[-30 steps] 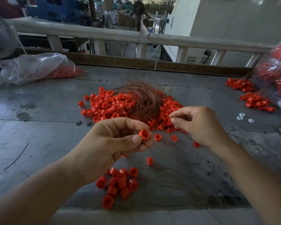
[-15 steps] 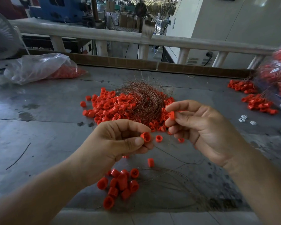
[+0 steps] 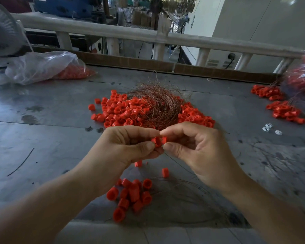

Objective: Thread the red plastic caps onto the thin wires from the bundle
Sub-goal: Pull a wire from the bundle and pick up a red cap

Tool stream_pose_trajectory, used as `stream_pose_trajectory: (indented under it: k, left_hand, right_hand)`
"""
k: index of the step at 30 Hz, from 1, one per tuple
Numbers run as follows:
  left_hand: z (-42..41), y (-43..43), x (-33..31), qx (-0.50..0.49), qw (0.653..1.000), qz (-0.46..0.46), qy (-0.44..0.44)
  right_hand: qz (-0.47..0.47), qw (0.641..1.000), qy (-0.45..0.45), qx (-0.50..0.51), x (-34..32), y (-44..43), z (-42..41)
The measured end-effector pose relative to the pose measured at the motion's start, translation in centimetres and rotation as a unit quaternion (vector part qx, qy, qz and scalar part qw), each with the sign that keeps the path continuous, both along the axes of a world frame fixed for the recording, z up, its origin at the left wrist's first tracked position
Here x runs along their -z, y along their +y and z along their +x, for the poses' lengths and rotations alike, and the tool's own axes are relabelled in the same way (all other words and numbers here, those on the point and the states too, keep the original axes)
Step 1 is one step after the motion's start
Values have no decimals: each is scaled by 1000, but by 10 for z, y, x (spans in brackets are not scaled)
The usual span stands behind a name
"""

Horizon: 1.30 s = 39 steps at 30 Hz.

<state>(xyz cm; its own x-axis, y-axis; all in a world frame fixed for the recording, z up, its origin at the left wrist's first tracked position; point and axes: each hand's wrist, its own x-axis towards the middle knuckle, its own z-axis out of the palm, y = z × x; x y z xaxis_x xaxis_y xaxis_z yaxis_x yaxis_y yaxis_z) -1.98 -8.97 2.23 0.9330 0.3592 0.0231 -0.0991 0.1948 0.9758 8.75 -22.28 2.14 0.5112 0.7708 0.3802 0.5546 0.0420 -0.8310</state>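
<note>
My left hand (image 3: 130, 148) pinches a red plastic cap (image 3: 156, 141) between thumb and fingers. My right hand (image 3: 199, 152) pinches a second red cap (image 3: 164, 139) right against it, fingertips of both hands meeting. Behind them lies a tangled bundle of thin copper wires (image 3: 158, 106) on top of a wide pile of loose red caps (image 3: 123, 111). A smaller heap of caps (image 3: 132, 196) with thin wires trailing to the right sits close to me, below my hands. Any wire between my fingers is too thin to make out.
The grey metal table (image 3: 51, 134) carries a clear plastic bag of caps (image 3: 48, 67) at the back left. More cap clusters (image 3: 278, 106) and a bag sit at the right edge. Small white pieces (image 3: 271, 129) lie nearby. A railing runs behind.
My right hand picked up a cap from the pile and brought it left to meet the cap in my left hand. My left hand rose slightly.
</note>
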Motion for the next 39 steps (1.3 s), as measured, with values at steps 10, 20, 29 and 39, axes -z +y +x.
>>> stream_pose_trajectory:
  k: [10,20,29,39]
  left_hand:
    - [0,-1,4,-6,1000,26,16]
    - [1,-1,3,-5,998,55,30]
    - [-1,-5,3,19,999,10,40]
    - [0,-3,3,54,997,-28,42]
  right_hand:
    - [11,1000,0,13,2,3,-5]
    - [3,998,-61,33,3,0,-6]
    - [7,990,-134,40,1,-1,-7]
    - [29,992,-124,25,0,-3,-4]
